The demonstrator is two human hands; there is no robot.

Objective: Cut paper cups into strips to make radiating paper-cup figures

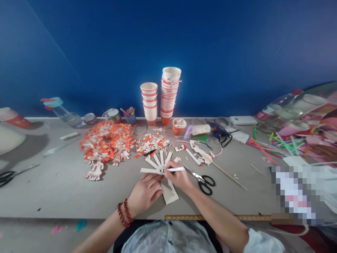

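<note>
In the head view a white paper cutout (170, 193) with several strips fanned out at its far end lies on the table in front of me. My left hand (147, 191) rests flat on its left side, fingers stretched out. A white marker (176, 169) is pinched in my right hand (179, 177), its dark tip down at the base of the strips. Black-handled scissors (204, 181) lie partly open just right of my right hand. Beyond the strips sits a heap of orange and white paper scraps (151, 142).
Two stacks of paper cups (170, 95) stand by the blue wall. Orange paper figures (107, 140) are piled at left. A red-and-white marker (192, 156), a wooden stick (231, 177) and a glue gun (219, 130) lie to the right. Another pair of scissors (15, 174) is far left.
</note>
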